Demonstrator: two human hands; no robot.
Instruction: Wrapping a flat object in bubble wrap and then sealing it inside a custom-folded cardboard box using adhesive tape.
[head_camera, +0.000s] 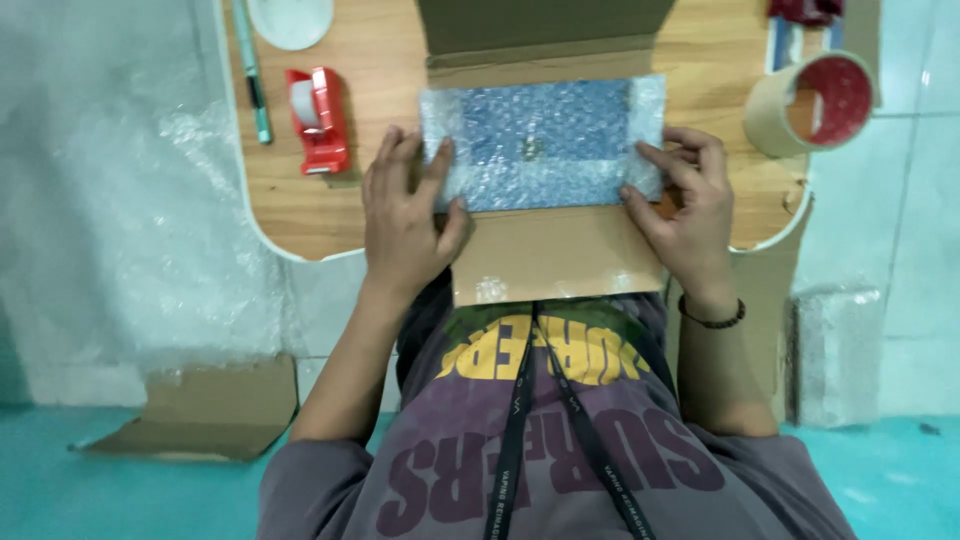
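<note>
Nearest us, at the bottom of the frame, is the purple shirt (560, 450) with a black lanyard (520, 420) running down it. Above it, our left hand (408, 215) lies flat, fingers spread, on the left end of the bubble-wrapped packet (545, 140); its grip is open, pressing rather than pinching. Our right hand (685, 205) holds the packet's right end, the thumb and fingers pinching its lower right corner. A dark bead bracelet (712, 320) circles that wrist.

The packet sits in the upper middle of the frame, lying across an open cardboard box (555, 255), whose near flap reaches toward the shirt and whose far flap (545, 30) stands at the top edge. The box rests on the wooden surface (290, 200).

Left of the packet we see a red tape dispenser (322, 120), then a green pen (252, 75) near the surface's left edge. At upper right stands a roll of tape (805, 105) with a red core. A cardboard scrap (200, 410) lies on the teal floor (100, 490) at lower left.
</note>
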